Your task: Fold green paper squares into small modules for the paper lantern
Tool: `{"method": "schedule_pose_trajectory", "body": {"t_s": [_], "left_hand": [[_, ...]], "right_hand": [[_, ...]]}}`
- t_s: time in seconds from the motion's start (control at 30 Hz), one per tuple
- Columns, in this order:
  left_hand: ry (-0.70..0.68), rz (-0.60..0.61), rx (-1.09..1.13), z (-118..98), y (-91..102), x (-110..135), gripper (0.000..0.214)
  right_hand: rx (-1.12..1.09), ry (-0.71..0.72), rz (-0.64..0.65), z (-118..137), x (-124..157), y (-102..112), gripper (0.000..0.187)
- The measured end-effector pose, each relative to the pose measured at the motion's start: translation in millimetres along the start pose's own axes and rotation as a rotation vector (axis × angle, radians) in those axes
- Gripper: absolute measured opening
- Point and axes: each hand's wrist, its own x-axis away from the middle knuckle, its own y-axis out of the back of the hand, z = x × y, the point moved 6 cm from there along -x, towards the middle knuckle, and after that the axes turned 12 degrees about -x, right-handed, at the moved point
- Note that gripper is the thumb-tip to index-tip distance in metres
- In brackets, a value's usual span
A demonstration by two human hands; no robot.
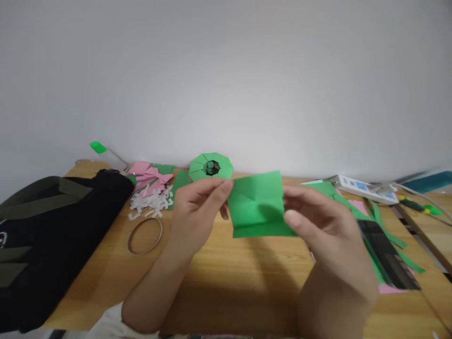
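Observation:
A folded green paper sheet is held up above the wooden table between both hands. My left hand pinches its left edge with fingers closed. On the right edge, my right hand grips it with the thumb in front. Behind the hands, a round green folded paper ring rests near the wall.
A black bag lies at the left. A pink folded paper piece, white paper scraps and a thin ring sit left of centre. Green strips, a dark flat object and a white power strip lie at the right.

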Motion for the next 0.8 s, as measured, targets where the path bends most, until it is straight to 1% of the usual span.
{"method": "schedule_pose_trajectory", "body": {"t_s": [0.07, 0.1, 0.13, 0.17, 0.23, 0.33, 0.43, 0.5, 0.57, 0.63, 0.67, 0.8], "left_hand": [[0.025, -0.073, 0.06, -0.6, 2.4, -3.7, 0.014], [0.036, -0.101, 0.073, -0.5, 3.1, -4.9, 0.013], [0.05, -0.117, 0.075, -0.2, 3.0, -5.5, 0.012], [0.06, -0.129, 0.071, 0.0, 2.9, -5.7, 0.01], [0.073, -0.126, 0.056, -0.2, 1.5, -5.3, 0.006], [0.066, -0.103, 0.07, -2.1, -0.3, -3.8, 0.012], [0.065, -0.101, 0.098, -2.9, 0.0, -2.7, 0.017], [0.065, -0.101, 0.113, -2.7, 0.2, -2.5, 0.019], [0.067, -0.089, 0.121, -2.4, -0.5, -2.5, 0.021], [0.07, -0.066, 0.113, -2.2, -2.1, -2.2, 0.022], [0.073, -0.054, 0.104, -2.3, -2.9, -1.7, 0.022], [0.069, -0.016, 0.069, -3.8, -5.3, 0.8, 0.023]], "right_hand": [[0.002, 0.139, -0.031, 6.6, 0.2, 4.2, 0.044], [0.024, 0.213, -0.013, 10.2, 0.8, 3.7, 0.053], [0.067, 0.278, 0.019, 13.3, 1.6, 1.5, 0.059], [0.122, 0.336, 0.044, 16.3, 2.8, -1.4, 0.061], [0.265, 0.412, 0.044, 20.6, 4.9, -6.9, 0.056], [0.501, 0.507, -0.038, 27.7, 8.5, -13.9, 0.045], [0.68, 0.597, -0.039, 32.2, 11.2, -22.7, 0.032], [0.676, 0.604, -0.058, 32.7, 10.9, -22.9, 0.038], [0.607, 0.577, -0.099, 32.0, 9.7, -19.8, 0.05], [0.526, 0.542, -0.119, 30.3, 9.0, -17.2, 0.055], [0.494, 0.525, -0.114, 29.3, 9.0, -16.8, 0.052], [0.417, 0.474, -0.085, 26.5, 10.3, -14.7, 0.031]]}}
